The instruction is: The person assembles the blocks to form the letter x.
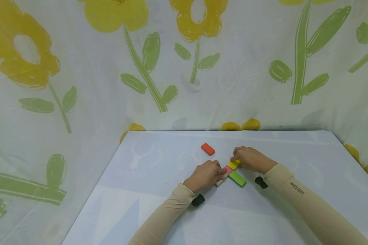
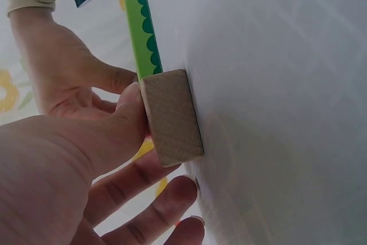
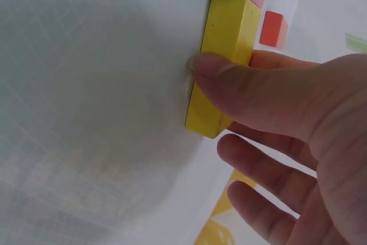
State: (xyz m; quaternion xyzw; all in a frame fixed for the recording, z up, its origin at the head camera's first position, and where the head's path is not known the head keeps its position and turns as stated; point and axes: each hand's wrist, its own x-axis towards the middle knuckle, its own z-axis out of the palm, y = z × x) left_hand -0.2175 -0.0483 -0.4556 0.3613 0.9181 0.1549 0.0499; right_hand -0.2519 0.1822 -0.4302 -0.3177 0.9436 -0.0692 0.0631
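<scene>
My left hand [image 1: 204, 175] pinches a plain wooden block [image 2: 172, 117] between thumb and fingers, its end face turned to the left wrist view. A yellow block [image 3: 226, 30] lies on the table, gripped across its sides by the thumb and forefinger of my right hand [image 1: 252, 159]. Between these two blocks sits a pink block [image 1: 228, 169], with my left fingertips right at it. From the pink one a green block [image 1: 237, 179] runs toward the front right, its near end free of both hands. The blocks meet around the pink one.
An orange-red block [image 1: 208, 149] lies apart, farther back and left of both hands. The pale patterned table [image 1: 141, 200] ends at a flower-print curtain [image 1: 233, 85]. Black wrist devices hang under both sleeves, close over the tabletop.
</scene>
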